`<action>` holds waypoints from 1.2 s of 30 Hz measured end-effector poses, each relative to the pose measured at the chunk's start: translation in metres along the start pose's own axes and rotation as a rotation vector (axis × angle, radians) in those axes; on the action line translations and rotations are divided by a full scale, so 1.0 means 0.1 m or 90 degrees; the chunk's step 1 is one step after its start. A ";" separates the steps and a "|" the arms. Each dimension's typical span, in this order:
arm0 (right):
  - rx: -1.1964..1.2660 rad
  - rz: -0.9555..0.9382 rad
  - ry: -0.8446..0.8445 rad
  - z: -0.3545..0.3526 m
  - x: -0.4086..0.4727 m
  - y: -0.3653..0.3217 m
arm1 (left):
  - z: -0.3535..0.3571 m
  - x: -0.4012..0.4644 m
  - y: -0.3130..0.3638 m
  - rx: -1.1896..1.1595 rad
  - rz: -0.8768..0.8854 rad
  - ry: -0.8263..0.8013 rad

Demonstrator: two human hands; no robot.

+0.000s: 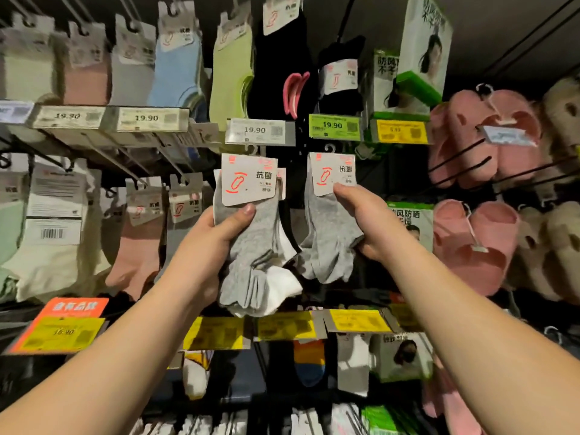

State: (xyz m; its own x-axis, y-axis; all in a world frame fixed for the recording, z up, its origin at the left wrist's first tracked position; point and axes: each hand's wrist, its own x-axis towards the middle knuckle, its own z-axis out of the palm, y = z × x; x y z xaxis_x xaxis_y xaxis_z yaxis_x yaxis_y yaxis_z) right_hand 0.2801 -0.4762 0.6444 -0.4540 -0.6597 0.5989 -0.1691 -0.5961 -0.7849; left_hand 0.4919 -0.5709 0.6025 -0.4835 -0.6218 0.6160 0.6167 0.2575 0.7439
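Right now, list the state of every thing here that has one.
left hand, gripping the left sock pack
right hand, gripping the right sock pack
left sock pack, held upright, grey over white socks
right sock pack, held upright, grey socks
pink slippers, hanging on pegs

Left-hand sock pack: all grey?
No: white socks show behind the grey in the pack that the left hand grips.

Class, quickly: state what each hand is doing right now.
Left hand: grips the left sock pack.
Right hand: grips the right sock pack.
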 end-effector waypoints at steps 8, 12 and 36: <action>-0.035 -0.037 0.003 -0.07 0.28 -0.02 | 0.24 0.01 -0.09 -0.045 0.022 -0.010; -0.043 -0.009 0.001 -0.11 0.34 0.06 | 0.29 0.00 -0.10 -0.047 0.017 -0.002; -0.281 0.187 0.063 -0.30 0.65 0.41 | 0.25 -0.07 -0.11 -0.015 0.001 0.016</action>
State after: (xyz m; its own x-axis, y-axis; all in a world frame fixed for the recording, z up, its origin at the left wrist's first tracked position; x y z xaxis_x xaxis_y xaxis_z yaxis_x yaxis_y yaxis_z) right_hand 0.2176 -0.5298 0.6458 -0.6144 -0.7104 0.3434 -0.3646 -0.1303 -0.9220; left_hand 0.4731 -0.5509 0.5968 -0.4666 -0.6397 0.6108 0.6326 0.2413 0.7359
